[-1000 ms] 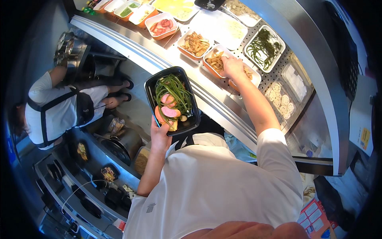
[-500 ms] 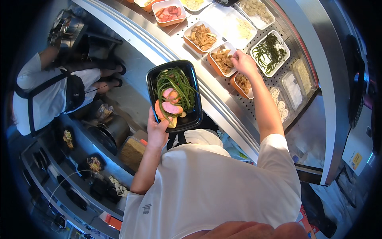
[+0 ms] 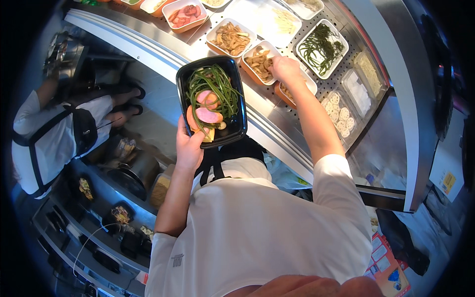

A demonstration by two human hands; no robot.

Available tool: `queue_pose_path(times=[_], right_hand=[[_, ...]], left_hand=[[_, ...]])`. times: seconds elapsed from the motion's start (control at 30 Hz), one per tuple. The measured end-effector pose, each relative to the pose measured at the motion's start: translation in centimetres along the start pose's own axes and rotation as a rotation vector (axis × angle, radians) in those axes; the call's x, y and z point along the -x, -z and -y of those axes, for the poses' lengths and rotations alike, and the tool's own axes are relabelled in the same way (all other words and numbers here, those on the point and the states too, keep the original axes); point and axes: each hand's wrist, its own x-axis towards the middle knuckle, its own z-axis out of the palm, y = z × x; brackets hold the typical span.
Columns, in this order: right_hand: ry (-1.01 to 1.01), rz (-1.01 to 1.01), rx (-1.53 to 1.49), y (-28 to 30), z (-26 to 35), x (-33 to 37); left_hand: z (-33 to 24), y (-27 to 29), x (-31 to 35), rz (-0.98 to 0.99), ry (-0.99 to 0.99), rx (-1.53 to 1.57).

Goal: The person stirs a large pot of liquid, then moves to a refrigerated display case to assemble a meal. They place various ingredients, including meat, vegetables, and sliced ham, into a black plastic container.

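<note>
My left hand [image 3: 189, 151] grips the lower left edge of a black plastic tray [image 3: 232, 133]. Green kelp-like strands [image 3: 213, 81] and pink sausage slices [image 3: 209, 117] lie in it, with a few yellow pieces at the lower end. Over the right side of a white-and-orange dish of sliced brown mushrooms [image 3: 259, 63] is my right hand [image 3: 287, 69], its fingers pinched together. A small pale bit shows at those fingertips, too small to name. Partly under my right forearm sits another dish with brown pieces [image 3: 288, 91].
Beside these stand a second mushroom dish [image 3: 230, 38], a dish of dark green strands [image 3: 321, 49], a dish of pink slices [image 3: 185, 16] and a clear box of lotus root slices [image 3: 339, 114]. A metal counter rail [image 3: 267, 123] runs diagonally. At the left, another person [image 3: 54, 138] bends near shelves.
The whole view has shifted, so the counter dishes appear farther up and left. My right hand stays at the mushroom dish, its fingers now pinched near the dish's right edge.
</note>
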Motion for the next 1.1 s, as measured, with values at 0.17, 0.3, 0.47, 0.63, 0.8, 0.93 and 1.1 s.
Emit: queue_pose_path(times=[0.17,0.3,0.47,0.63,0.8,0.93,1.1], right_hand=[[0.076,-0.128,-0.13,0.5,1.8,-1.3],[0.115,-0.066,-0.147,-1.1,2.2,-4.4],[0.161,0.046,-0.139,-0.5,1.0,-4.2],[0.137,-0.067,-0.136,0.9,1.0,-2.8],[0.289,-0.062,-0.209,0.6,2.9,-2.8],[0.174,-0.139,-0.165,-3.4,3.9,-4.7],[0.328,-0.092,-0.067,-3.8,4.2,-4.7]], left_hand=[[0.3,0.7,0.6,-0.05,-0.004,-0.047],[0.0,0.8,1.1,-0.054,-0.004,-0.067],[0.3,0.7,2.1,-0.1,-0.016,-0.08],[1.2,1.1,2.2,-0.096,-0.03,-0.044],[1.8,1.0,2.1,-0.108,-0.03,-0.024],[2.1,0.5,1.7,-0.076,-0.044,-0.047],[1.9,-1.0,1.1,-0.011,-0.019,-0.04]])
